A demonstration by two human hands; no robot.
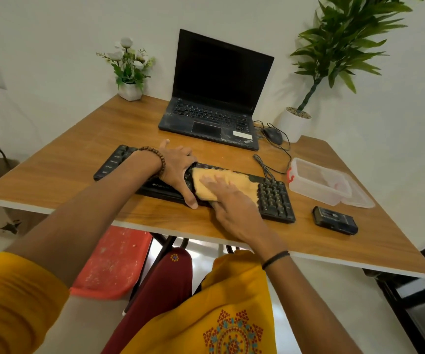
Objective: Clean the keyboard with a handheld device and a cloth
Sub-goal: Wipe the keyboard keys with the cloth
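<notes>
**Head view.** The keyboard (275,198) lies across the near half of the bench (78,154), its long side slightly askew to the front edge. A yellow cloth (239,178) is spread on its middle keys. The right hand (234,203) rests flat on the cloth, fingers straight and pressing down. The left hand (178,167) straddles the keyboard just beside the cloth, thumb on the near edge and fingers curled over the far edge, holding it in place.

The step in hand appears to be the wiping pass. It is done well with light, even pressure along the key rows, so that the cloth drags dust off the caps without catching and lifting one. The bracing hand should stop the board sliding on the smooth top. The number pad and the left-hand keys are uncovered and probably remain to be wiped. The small black handheld device (335,221) lies idle on the bench, to the right of the keyboard and apart from it.

**Surface and room.** The bench top is wood-grain laminate with a pale edge. It also carries an open laptop (214,98) with a dark screen, a wired mouse (272,135), a clear plastic box (318,182) and a potted white flower (129,70). A tall green plant (334,47) stands at the far right corner. A red stool (114,261) sits below, against plain white walls.
</notes>
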